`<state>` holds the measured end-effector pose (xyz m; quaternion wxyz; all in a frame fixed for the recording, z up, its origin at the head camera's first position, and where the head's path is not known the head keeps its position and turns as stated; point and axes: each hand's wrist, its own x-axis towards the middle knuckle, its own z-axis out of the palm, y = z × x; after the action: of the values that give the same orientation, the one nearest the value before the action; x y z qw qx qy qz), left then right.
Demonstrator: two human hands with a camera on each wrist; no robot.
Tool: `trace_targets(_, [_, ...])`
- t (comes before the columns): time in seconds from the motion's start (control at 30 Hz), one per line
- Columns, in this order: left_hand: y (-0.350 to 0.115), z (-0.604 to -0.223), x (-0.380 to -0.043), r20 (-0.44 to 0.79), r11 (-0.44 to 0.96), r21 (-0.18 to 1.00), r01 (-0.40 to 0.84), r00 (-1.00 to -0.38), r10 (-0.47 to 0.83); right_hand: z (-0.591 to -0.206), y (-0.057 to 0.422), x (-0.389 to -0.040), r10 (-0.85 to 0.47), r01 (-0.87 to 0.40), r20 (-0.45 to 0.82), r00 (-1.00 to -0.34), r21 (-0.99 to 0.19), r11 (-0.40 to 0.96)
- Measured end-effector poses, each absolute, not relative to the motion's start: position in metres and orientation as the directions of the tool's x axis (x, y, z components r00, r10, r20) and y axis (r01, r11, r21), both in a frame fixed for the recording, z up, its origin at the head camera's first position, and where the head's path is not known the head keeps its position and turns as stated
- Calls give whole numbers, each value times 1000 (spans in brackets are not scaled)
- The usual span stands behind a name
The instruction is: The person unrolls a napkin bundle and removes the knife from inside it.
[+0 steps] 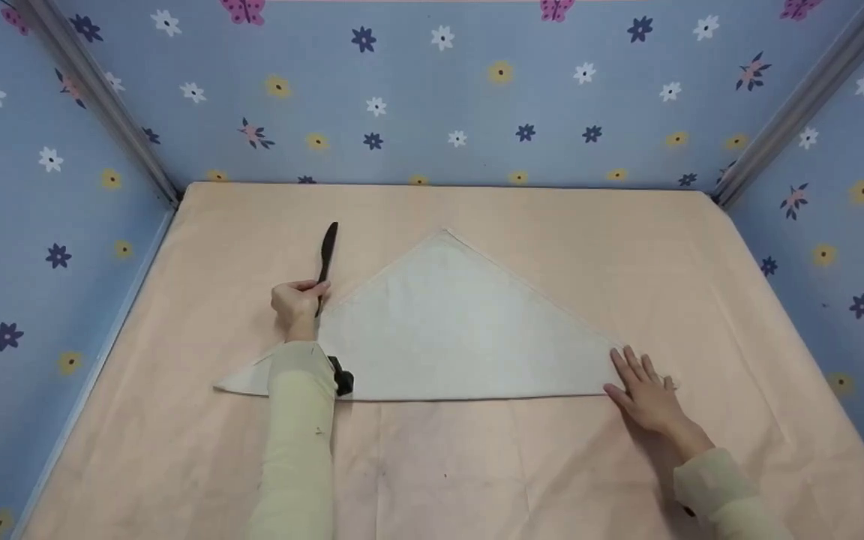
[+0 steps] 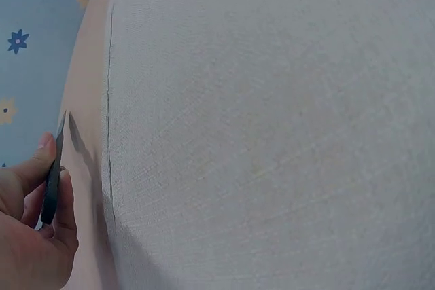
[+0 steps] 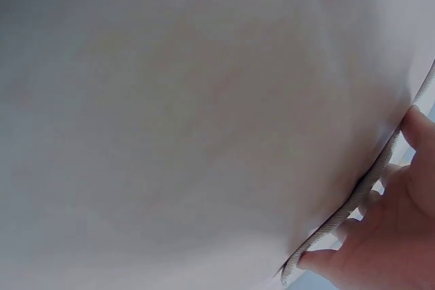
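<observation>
A pale grey-white cloth (image 1: 447, 330) lies flat as a wide triangle, its peak pointing away and its long folded edge near me. My left hand (image 1: 297, 306) pinches a black table knife (image 1: 328, 247) by the handle, beside the cloth's upper left edge. The blade points up and away; in the left wrist view the knife (image 2: 51, 188) sits between thumb and fingers, casting a shadow. My right hand (image 1: 651, 399) rests with spread fingers on the cloth's right corner, which it partly covers. In the right wrist view, its fingertips (image 3: 316, 260) touch the cloth's edge (image 3: 340, 215).
A peach-coloured cover (image 1: 447, 465) with creases spreads over the table under the cloth. Blue flowered panels (image 1: 417, 90) stand at the back and both sides, with grey posts (image 1: 784, 112) at the corners. My left forearm (image 1: 298, 450) crosses over the cloth's left corner.
</observation>
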<state>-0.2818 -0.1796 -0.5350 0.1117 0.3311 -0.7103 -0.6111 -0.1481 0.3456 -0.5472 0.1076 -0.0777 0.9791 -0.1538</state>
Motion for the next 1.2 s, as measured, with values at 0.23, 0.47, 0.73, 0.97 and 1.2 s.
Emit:
trace_targets(0.23, [-176,-537,-290,-223,100,928,-358,-751,-621,-548,346,-148,-185,-118,-179,-966,-330,937])
trace_targets(0.47, [-175,-538,-293,-240,80,928,-364,-748,-619,-547,346,-148,-184,-117,-177,-967,-334,935])
trace_targets(0.73, [-177,-540,-292,-253,55,934,-352,-763,-594,-547,346,-148,-180,-117,-168,-969,-329,937])
trace_targets(0.97, [-177,-546,-290,-258,102,917,-386,-768,-587,-549,347,-147,-190,-128,-154,-970,-342,931])
trace_targets(1.2, [-178,-545,-289,-264,122,906,-404,-768,-583,-550,347,-147,-186,-121,-172,-967,-331,936])
